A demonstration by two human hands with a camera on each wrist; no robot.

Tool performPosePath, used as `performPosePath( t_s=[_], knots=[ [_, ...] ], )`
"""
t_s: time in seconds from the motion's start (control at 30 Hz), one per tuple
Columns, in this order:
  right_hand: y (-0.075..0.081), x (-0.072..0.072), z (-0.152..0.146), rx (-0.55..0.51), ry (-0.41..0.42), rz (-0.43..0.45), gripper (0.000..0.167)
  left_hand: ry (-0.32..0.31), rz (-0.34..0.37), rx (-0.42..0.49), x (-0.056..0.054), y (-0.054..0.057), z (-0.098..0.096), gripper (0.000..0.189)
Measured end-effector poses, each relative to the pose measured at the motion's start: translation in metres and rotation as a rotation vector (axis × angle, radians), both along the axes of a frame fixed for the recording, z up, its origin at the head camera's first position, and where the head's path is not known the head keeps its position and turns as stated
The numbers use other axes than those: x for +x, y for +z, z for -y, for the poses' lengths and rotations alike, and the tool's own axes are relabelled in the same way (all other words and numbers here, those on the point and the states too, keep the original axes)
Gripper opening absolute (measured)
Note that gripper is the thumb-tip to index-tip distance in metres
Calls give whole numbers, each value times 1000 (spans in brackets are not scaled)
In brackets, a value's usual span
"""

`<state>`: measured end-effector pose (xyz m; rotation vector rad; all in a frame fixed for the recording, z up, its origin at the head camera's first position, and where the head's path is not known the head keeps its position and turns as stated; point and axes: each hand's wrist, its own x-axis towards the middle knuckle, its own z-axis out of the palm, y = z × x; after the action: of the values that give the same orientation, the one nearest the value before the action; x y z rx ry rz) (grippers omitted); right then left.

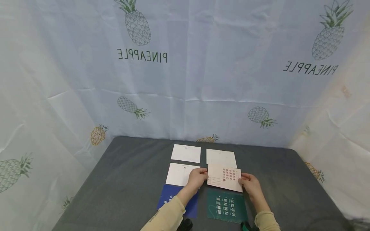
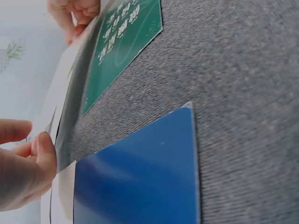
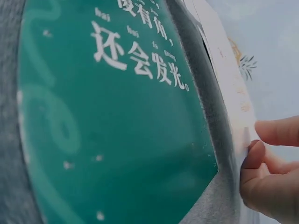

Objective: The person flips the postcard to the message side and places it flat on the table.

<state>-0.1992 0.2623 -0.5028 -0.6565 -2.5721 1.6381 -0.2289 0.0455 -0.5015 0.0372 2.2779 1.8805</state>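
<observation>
A pale pink card with red lettering lies between the two hands in the head view. My left hand has its fingertips at the card's left edge. On the other side, my right hand pinches the right edge between thumb and fingers, as the right wrist view also shows at the fingers. Nearer to me is a green card with white lettering. A blue card lies partly under the left forearm. In the left wrist view, the left hand curls its thumb and fingers at the card's edge.
Behind the hands lie white cards: one at the back left, one at the back right and one in the left row. They rest on a dark grey table. A pineapple-print curtain hangs around the table.
</observation>
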Motion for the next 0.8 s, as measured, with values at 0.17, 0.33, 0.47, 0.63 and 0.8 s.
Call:
performPosePath(
  t_s=[0.17, 0.33, 0.47, 0.63, 0.8],
  knots=[
    [-6, -6, -4, 5, -56, -65, 41, 35, -33, -24, -2, 6, 0, 31],
    [-21, -20, -14, -30, -154, -124, 36, 63, -71, -37, -3, 10, -1, 30],
    [-27, -27, -18, -85, -209, -184, 44, 88, -107, -23, -4, 12, -2, 26],
    [-27, -27, -19, -294, -245, -304, 53, 102, -78, 42, -4, 13, -2, 24],
    [-13, -15, -15, -425, -203, -406, 38, 96, -80, 101, -4, 14, -1, 25]
  ],
)
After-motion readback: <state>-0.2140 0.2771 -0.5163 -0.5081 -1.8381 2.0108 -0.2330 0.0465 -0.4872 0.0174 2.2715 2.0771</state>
